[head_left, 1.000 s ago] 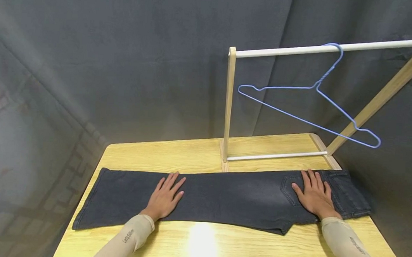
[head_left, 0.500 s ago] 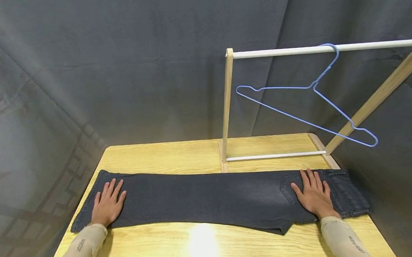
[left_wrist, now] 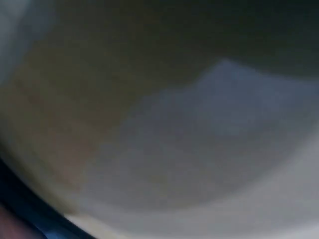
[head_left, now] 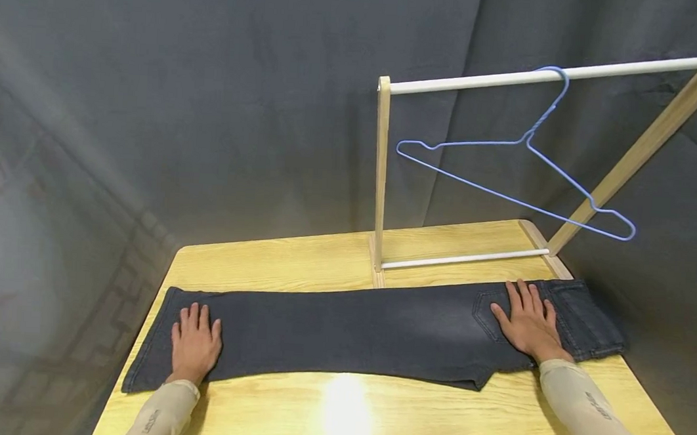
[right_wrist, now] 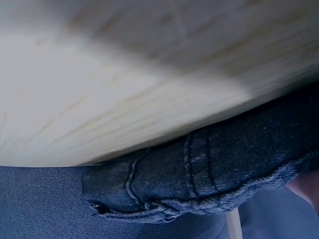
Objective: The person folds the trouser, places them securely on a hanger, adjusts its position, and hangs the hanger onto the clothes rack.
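Dark jeans, folded lengthwise, lie flat across the table with the hems at the left and the waist at the right. Near the hem end my left hand rests flat on the cloth, fingers straight. My right hand lies over the back pocket close to the waistband, its fingers extended and slightly spread. The right wrist view shows the stitched edge of the jeans close up, with a bit of the hand at its border. In the left wrist view everything is blurred.
Behind the jeans stands a garment rack with wooden posts and a white rail. A blue wire hanger hangs from the rail. Grey curtains enclose the wooden table.
My left hand has slid left along the jeans from mid-leg to the hem end, then slightly back right. The right hand has stayed on the pocket. The view has shifted a little.
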Demonstrator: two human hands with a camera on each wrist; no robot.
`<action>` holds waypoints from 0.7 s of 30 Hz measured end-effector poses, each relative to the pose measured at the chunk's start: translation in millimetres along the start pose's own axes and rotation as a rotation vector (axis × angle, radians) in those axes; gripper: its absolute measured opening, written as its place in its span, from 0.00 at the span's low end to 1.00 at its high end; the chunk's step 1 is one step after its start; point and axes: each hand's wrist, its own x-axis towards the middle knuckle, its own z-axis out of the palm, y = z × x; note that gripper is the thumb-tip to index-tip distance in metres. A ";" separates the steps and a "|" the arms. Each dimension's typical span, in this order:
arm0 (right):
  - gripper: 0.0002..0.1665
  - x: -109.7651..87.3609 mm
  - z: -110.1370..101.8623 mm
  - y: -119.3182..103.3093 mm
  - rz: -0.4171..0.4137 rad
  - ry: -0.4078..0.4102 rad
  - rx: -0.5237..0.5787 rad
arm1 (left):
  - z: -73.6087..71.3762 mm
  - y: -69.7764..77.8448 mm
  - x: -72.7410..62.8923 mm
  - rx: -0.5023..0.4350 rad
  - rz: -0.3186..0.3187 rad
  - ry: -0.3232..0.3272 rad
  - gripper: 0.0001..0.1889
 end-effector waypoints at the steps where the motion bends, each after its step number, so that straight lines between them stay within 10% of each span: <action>1: 0.48 0.9 0.3 -0.7 0.002 -0.004 0.001 | 1.7 13.0 2.9 0.001 0.039 -0.011 0.31; 9: 0.49 1.0 -0.3 -0.1 0.006 -0.013 -0.006 | 28.1 113.7 7.8 0.008 0.268 -0.104 0.34; 21: 0.49 2.2 -5.2 -12.7 0.005 -0.023 0.007 | 48.5 221.4 -7.8 0.110 0.576 -0.162 0.32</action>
